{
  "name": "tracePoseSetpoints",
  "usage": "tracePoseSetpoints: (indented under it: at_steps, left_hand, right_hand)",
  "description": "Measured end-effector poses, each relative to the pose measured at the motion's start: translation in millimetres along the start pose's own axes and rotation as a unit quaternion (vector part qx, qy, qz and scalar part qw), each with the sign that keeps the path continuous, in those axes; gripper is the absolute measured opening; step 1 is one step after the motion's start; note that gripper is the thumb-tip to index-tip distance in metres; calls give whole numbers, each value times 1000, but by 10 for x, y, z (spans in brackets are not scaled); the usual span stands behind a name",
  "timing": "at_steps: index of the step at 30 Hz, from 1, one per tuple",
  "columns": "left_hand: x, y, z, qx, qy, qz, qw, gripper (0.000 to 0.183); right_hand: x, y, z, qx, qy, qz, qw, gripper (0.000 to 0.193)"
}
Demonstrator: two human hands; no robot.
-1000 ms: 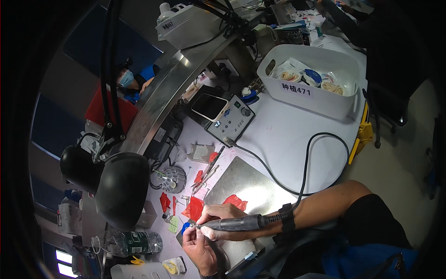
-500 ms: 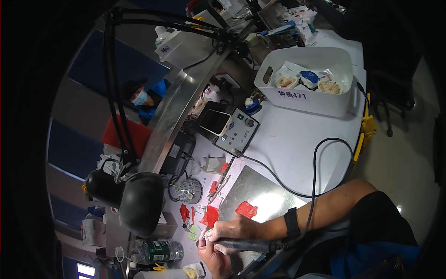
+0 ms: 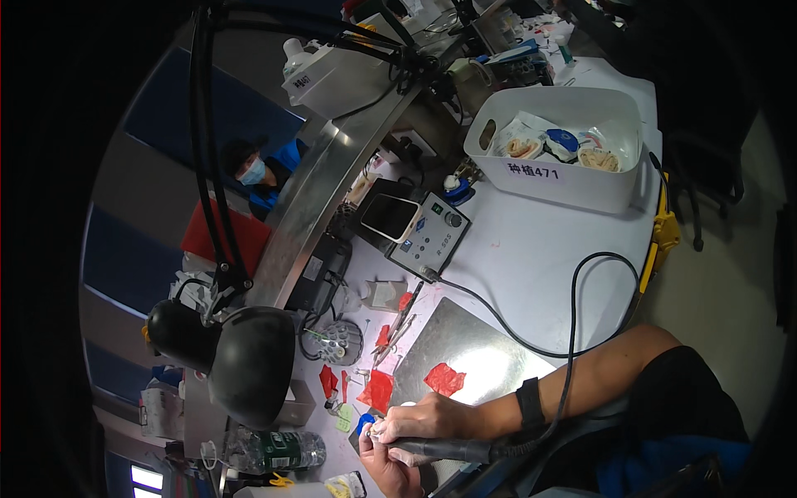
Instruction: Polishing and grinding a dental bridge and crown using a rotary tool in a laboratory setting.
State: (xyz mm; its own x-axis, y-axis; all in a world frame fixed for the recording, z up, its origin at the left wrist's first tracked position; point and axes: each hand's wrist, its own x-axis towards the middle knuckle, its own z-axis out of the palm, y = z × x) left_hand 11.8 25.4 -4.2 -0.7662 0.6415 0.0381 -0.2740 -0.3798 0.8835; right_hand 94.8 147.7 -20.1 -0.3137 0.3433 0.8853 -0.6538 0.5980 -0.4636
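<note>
My right hand (image 3: 427, 417) is closed around a black corded rotary handpiece (image 3: 457, 450), its tip end pointing left toward my other hand. Just below it, my left hand (image 3: 388, 471) has its fingers pinched together on a small whitish piece (image 3: 376, 430), partly hidden by the fingers. A bit of blue (image 3: 364, 422) shows right at those fingertips; I cannot tell what it belongs to. The two hands meet, nearly touching, at the near edge of the bench. Close by lie red wax sheets (image 3: 377, 390) and a metal plate (image 3: 490, 349) with another red sheet (image 3: 445, 379) on it.
A grey control box (image 3: 436, 236) carries a phone (image 3: 390, 217); its cable loops right. A white bin (image 3: 564, 191) with dental models stands far right. A black lamp (image 3: 253, 365), a bur holder (image 3: 340, 342) and a plastic bottle (image 3: 278, 449) are left. A masked person (image 3: 253, 172) sits beyond.
A blue bit has come into sight at my left fingertips. Both hands have shifted slightly in the picture, along with the whole scene. The handpiece stays in my right hand.
</note>
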Motion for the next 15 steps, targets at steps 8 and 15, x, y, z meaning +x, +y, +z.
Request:
tracePoseSetpoints:
  at_steps: [8,15]
  left_hand:
    - [-25,8,40,-73,-38,-19,996,18]
    - [-104,27,87,-91,-18,6,996,17]
  right_hand:
    - [16,-33,-60,-6,-28,24,999,24]
    - [23,-77,-15,-16,-9,-1,1000,23]
